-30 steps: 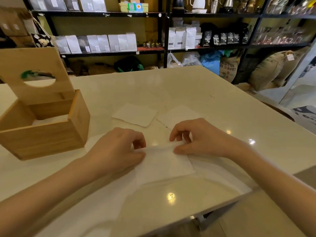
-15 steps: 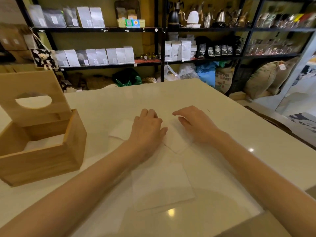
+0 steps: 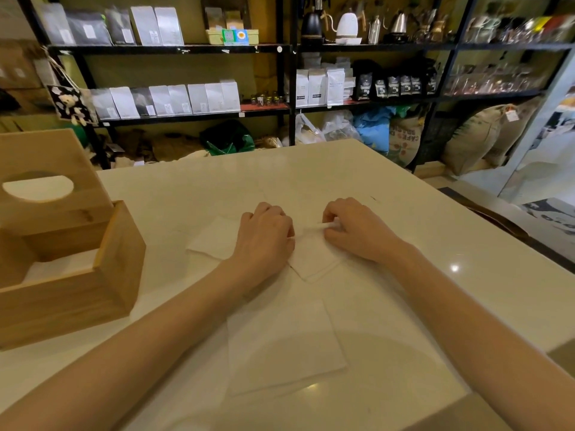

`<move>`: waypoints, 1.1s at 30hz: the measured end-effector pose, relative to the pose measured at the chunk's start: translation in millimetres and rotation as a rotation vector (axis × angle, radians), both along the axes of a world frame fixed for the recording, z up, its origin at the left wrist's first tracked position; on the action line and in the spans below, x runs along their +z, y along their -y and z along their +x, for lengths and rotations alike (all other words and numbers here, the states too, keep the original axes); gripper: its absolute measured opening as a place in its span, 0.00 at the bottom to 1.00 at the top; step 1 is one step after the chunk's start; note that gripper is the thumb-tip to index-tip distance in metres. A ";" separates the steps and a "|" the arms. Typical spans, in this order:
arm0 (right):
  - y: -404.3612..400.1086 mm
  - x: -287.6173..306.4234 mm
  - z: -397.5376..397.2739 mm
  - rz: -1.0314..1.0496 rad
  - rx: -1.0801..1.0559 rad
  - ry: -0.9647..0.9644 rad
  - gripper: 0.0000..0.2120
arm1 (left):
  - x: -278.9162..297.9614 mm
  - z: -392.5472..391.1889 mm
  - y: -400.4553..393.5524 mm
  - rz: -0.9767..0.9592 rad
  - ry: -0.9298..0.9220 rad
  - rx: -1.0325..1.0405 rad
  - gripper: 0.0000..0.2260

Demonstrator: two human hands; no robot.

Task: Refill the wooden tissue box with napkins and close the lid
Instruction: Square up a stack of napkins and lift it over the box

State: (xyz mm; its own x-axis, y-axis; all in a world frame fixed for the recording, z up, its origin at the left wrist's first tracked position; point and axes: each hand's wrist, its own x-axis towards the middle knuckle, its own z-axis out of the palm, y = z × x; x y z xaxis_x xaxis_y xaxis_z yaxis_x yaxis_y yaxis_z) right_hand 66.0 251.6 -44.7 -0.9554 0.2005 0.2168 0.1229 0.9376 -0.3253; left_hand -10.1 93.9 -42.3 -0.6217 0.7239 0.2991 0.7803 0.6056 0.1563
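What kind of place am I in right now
Probably a coffee shop or roastery storeroom: shelves of coffee bags, pour-over kettles on the top shelf, and burlap bean sacks on the floor behind the table.

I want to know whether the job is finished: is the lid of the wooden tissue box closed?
No, the lid stands raised above the open wooden tissue box, while both hands work napkins on the table.
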 end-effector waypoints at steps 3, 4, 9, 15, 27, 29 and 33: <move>-0.9 2.6 5.2 -0.237 -0.016 -0.092 0.04 | 4.6 0.0 4.6 0.165 0.241 -0.018 0.04; -0.4 4.2 7.1 -0.303 -0.024 -0.123 0.06 | 7.0 -0.7 7.6 0.266 0.351 -0.029 0.02; 9.9 28.3 18.8 -0.462 0.009 -0.265 0.05 | 31.1 -1.2 30.7 0.507 0.512 -0.023 0.02; 37.3 70.9 42.3 -0.655 0.094 -0.392 0.04 | 74.3 18.2 63.0 0.703 0.783 -0.029 0.02; 69.5 49.2 76.2 -1.160 0.026 0.151 0.05 | 56.3 55.1 120.1 0.515 1.199 0.092 0.04; 70.6 43.3 80.3 -1.151 0.026 0.215 0.04 | 47.0 57.6 123.9 0.495 1.244 0.114 0.04; 71.6 31.5 83.4 -1.113 0.004 0.270 0.04 | 34.0 58.5 120.1 0.476 1.268 0.158 0.03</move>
State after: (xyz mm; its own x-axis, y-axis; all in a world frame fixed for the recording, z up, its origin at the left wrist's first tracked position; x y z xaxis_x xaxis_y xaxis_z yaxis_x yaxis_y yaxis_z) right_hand 149.4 179.9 -13.2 -0.9448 0.1497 -0.2915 0.3127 0.1465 -0.9385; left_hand 48.4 -26.3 -8.3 -0.7193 0.6084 -0.3354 -0.1255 0.3610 0.9241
